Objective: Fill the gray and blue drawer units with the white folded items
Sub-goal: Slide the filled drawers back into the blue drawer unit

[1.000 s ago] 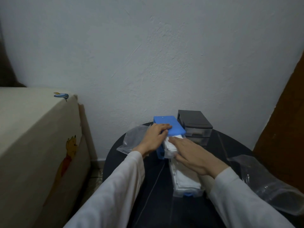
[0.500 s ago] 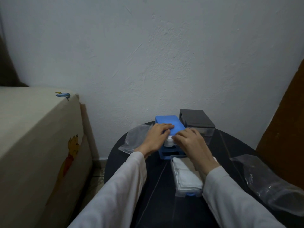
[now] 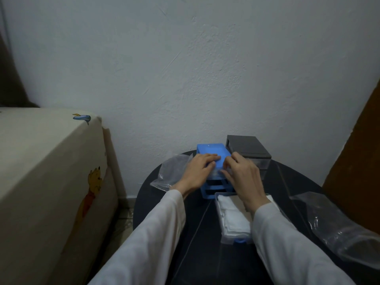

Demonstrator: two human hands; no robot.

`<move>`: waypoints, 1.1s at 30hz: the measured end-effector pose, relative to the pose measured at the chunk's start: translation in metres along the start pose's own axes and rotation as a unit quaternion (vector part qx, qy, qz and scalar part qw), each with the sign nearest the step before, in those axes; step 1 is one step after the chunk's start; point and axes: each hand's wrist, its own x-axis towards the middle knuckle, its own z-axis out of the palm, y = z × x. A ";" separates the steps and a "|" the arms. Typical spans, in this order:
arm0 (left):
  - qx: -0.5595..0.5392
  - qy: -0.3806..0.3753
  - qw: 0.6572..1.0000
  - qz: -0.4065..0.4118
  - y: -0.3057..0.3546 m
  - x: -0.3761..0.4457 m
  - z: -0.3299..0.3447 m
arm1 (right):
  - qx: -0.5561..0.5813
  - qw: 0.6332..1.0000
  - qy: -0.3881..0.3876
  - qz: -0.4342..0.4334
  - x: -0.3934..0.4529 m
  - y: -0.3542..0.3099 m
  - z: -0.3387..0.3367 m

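The blue drawer unit (image 3: 211, 151) stands at the back of the round dark table (image 3: 197, 254), with the gray drawer unit (image 3: 247, 148) touching its right side. My left hand (image 3: 198, 171) lies flat on the blue unit's top, its fingers stretched across the lid. My right hand (image 3: 240, 175) presses its fingertips against the front of the blue unit's top drawer, which sits almost fully in. The two slots below show as dark gaps. A clear drawer (image 3: 232, 240) lies loose on the table under my right wrist, packed with white folded items (image 3: 233, 219).
A crumpled clear plastic bag (image 3: 171, 171) lies left of the blue unit and a larger one (image 3: 339, 227) at the table's right edge. A cloth-covered block (image 3: 45, 171) with cartoon prints stands to the left. A brown panel (image 3: 359, 161) rises on the right, close to the white wall.
The top drawer with its white items has slid into the blue unit under my right hand's push. My right hand moved forward off the loose drawer. My left hand stayed on the lid.
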 end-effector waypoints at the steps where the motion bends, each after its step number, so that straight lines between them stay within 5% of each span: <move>1: -0.001 0.000 1.000 0.000 0.000 0.000 0.000 | 0.001 1.000 0.002 0.003 -0.001 -0.001 -0.001; 5: -0.009 0.001 1.000 -0.001 0.000 0.000 0.001 | 0.058 0.996 -0.016 0.065 -0.015 -0.002 -0.009; 10: -0.015 -0.006 1.000 -0.006 -0.001 0.001 0.002 | -0.022 0.965 -0.215 0.147 -0.046 -0.018 -0.014; 15: -0.018 -0.007 1.000 -0.009 0.000 0.002 0.002 | 0.009 0.940 -0.302 0.161 -0.076 -0.033 -0.011; 33: -0.007 -0.005 1.000 -0.002 0.003 -0.003 0.003 | 0.070 0.934 -0.304 0.177 -0.102 -0.059 -0.014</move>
